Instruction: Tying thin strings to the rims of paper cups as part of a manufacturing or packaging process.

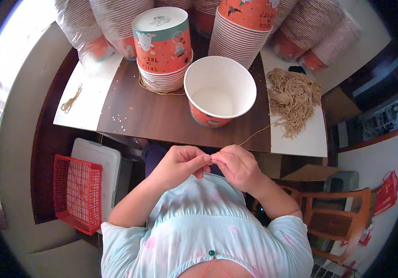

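Left hand (pixel 180 163): fingers pinched shut on one end of the string (pixel 254 135), close to the body, just below the table edge.
Right hand (pixel 237 166): also pinched shut on the string – its fingertips touch the left hand's fingertips.
String: thin and tan; it runs from the two hands up and to the right, over the table edge, to the string pile (pixel 292 97).
String pile: a loose tan heap on the right part of the table (pixel 162 118), lying partly on a white sheet.
Open cup (pixel 219 90): big paper cup, white inside, orange outside, standing upright in the middle of the table – above the hands, not touching them.
Cup stacks (pixel 162 48): two tall stacks of orange cups behind the open cup; the left stack has a bit of string under it.
Bags (pixel 101 28): clear bags full of more cups at the back.
Small string bit (pixel 71 99): lies alone on the left white sheet.
Red basket (pixel 77 193): on the floor, left of the person, beside a white box (pixel 99 160).
Chair (pixel 335 222): wooden, to the right.
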